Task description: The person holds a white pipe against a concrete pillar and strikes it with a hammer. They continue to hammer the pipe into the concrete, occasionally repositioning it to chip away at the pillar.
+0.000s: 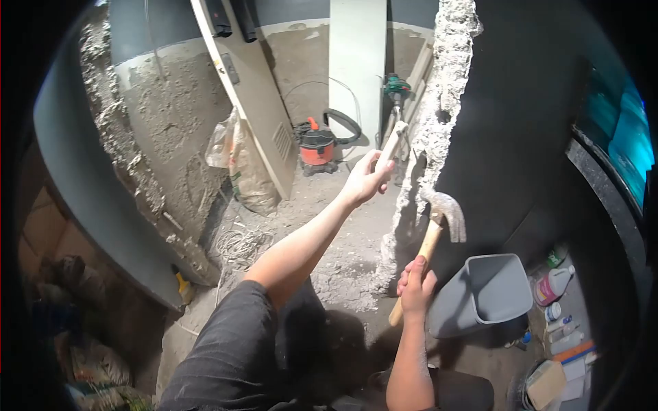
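My right hand [417, 284] is closed around the wooden handle of a claw hammer [430, 243]. The hammer's metal head is up, right beside the broken edge of the wall [449, 89]. Further forward, my left hand [368, 179] grips a pale stick-shaped tool [391, 147], which slants up and to the right. Its upper end overlaps the rough wall edge's left side in this view; I cannot tell what kind of tool it is.
A grey bin [480, 294] stands right of the hammer, with bottles [554, 284] beyond it. Ahead are a red-and-black shop vacuum [317, 147], a leaning door [257, 103], a sack [253, 178] and a green power tool [396, 85]. Coiled cord [240, 246] lies on the rubble-strewn floor.
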`<state>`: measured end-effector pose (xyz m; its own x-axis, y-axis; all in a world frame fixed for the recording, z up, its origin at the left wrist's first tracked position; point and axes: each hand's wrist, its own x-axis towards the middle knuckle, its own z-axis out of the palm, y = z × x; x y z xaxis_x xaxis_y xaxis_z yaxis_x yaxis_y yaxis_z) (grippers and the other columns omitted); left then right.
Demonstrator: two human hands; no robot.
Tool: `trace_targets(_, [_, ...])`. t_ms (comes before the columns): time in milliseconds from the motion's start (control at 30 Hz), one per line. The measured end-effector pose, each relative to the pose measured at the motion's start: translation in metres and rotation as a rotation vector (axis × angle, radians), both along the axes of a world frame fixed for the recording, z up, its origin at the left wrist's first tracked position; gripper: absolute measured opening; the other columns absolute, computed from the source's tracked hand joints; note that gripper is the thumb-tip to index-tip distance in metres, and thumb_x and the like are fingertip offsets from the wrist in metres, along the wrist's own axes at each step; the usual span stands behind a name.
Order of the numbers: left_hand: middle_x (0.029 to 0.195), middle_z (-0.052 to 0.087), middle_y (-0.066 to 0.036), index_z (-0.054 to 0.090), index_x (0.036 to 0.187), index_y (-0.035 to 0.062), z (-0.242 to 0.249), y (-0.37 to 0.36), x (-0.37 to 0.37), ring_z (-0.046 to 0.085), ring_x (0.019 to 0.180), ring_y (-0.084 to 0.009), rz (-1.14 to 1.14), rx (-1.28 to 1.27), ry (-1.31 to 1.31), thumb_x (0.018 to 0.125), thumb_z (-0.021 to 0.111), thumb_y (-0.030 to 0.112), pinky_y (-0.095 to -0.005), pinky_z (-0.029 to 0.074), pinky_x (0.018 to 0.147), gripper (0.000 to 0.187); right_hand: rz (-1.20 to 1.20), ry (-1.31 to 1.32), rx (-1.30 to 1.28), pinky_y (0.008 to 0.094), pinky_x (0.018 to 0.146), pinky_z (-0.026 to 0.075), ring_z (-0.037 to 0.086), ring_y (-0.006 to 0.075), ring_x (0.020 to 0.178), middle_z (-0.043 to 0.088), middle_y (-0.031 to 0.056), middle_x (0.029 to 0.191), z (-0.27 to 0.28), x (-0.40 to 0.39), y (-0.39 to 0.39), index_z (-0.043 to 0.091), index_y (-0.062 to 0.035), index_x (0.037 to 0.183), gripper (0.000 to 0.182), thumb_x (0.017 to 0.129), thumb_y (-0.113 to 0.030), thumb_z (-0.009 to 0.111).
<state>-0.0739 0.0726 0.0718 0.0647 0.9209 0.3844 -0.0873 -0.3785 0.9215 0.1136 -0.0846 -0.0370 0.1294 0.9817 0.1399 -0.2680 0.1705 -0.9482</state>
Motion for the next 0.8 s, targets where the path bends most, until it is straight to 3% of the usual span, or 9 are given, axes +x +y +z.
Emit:
trace_targets(167, [0.082, 0.06, -0.004, 0.055, 0.114, 0.0029, -0.025, -0.029, 0.009, 0.052, 0.065, -0.0059, 0.091, 0.292, 0.307, 0.092, 0.068, 0.022, -0.0237, 0.044, 0.058, 0.032, -0.159, -0.021, 0.02, 0.0237, 0.039, 0.034, 0.04, 0.0078, 0.043, 0.043, 0.0001, 0.058, -0.028, -0.004, 0.012, 0.047, -0.005, 0.081, 0.044, 0.1, -0.044, 0.05])
trace_targets(233, [0.091, 0.067, -0.009, 0.058, 0.111, 0.0002, -0.033, -0.041, 0.01, 0.062, 0.079, -0.0153, 0.111, 0.434, 0.366, 0.09, 0.069, 0.021, -0.0294, 0.049, 0.073, 0.032, -0.2, 0.021, 0.016, 0.024, 0.039, 0.035, 0.041, 0.0078, 0.044, 0.044, -0.0002, 0.057, -0.027, -0.004, 0.015, 0.048, -0.0047, 0.08, 0.04, 0.099, -0.039, 0.055])
trace_targets(367, [0.084, 0.067, -0.013, 0.058, 0.114, 0.001, -0.059, -0.049, 0.004, 0.064, 0.075, -0.0187, 0.04, 0.256, 0.409, 0.091, 0.067, 0.023, -0.0322, 0.05, 0.069, 0.033, -0.314, -0.164, -0.005, 0.0237, 0.041, 0.036, 0.044, 0.0068, 0.044, 0.047, -0.0004, 0.056, -0.035, 0.002, 0.026, 0.052, -0.0029, 0.082, 0.028, 0.097, -0.025, 0.061])
trace_targets(433, [0.082, 0.066, -0.014, 0.058, 0.114, 0.0012, -0.068, -0.046, 0.007, 0.065, 0.071, -0.0225, 0.011, 0.173, 0.436, 0.09, 0.068, 0.024, -0.0333, 0.051, 0.067, 0.034, -0.345, -0.088, -0.029, 0.0309, 0.045, 0.039, 0.049, 0.0124, 0.045, 0.053, 0.0023, 0.053, -0.032, 0.001, 0.029, 0.053, -0.0015, 0.065, 0.045, 0.093, -0.034, 0.066])
trace_targets(500, [0.069, 0.056, -0.003, 0.059, 0.11, 0.0007, -0.069, -0.04, 0.009, 0.045, 0.055, -0.0068, 0.051, 0.379, 0.502, 0.09, 0.07, 0.018, -0.0246, 0.038, 0.052, 0.029, -0.34, -0.07, -0.052, 0.0351, 0.047, 0.04, 0.049, 0.0152, 0.046, 0.053, 0.0047, 0.053, -0.047, 0.003, 0.04, 0.052, -0.0002, 0.064, 0.047, 0.091, -0.035, 0.069])
trace_targets(600, [0.07, 0.058, -0.008, 0.061, 0.107, 0.0007, -0.069, -0.037, 0.012, 0.05, 0.054, -0.0103, 0.07, 0.39, 0.534, 0.089, 0.07, 0.018, -0.0268, 0.041, 0.052, 0.027, -0.411, -0.27, -0.142, 0.0399, 0.053, 0.043, 0.054, 0.0199, 0.052, 0.054, 0.0101, 0.055, -0.068, 0.006, 0.05, 0.052, 0.0024, 0.064, 0.051, 0.088, -0.038, 0.071])
trace_targets(633, [0.071, 0.059, -0.009, 0.061, 0.107, 0.0008, -0.072, -0.036, 0.013, 0.053, 0.054, -0.0122, 0.078, 0.406, 0.521, 0.089, 0.07, 0.018, -0.0279, 0.043, 0.053, 0.027, -0.41, -0.27, -0.146, 0.0399, 0.053, 0.043, 0.054, 0.0199, 0.052, 0.054, 0.0101, 0.055, -0.075, 0.005, 0.052, 0.052, 0.0024, 0.064, 0.051, 0.088, -0.038, 0.071])
trace_targets(700, [0.072, 0.06, -0.011, 0.061, 0.106, 0.0008, -0.073, -0.034, 0.012, 0.055, 0.055, -0.0141, 0.108, 0.424, 0.562, 0.088, 0.07, 0.019, -0.0289, 0.044, 0.054, 0.026, -0.425, -0.259, -0.115, 0.0236, 0.039, 0.036, 0.047, 0.008, 0.043, 0.052, 0.0012, 0.057, -0.09, 0.001, 0.058, 0.055, -0.0032, 0.079, 0.031, 0.092, -0.027, 0.068])
trace_targets(800, [0.074, 0.062, -0.013, 0.062, 0.105, 0.001, -0.074, -0.032, 0.012, 0.059, 0.056, -0.0178, 0.158, 0.431, 0.6, 0.088, 0.07, 0.019, -0.0306, 0.046, 0.055, 0.026, -0.399, -0.292, -0.155, 0.0247, 0.039, 0.036, 0.047, 0.009, 0.042, 0.053, 0.002, 0.056, -0.107, 0.005, 0.066, 0.056, -0.0019, 0.078, 0.034, 0.09, -0.03, 0.07])
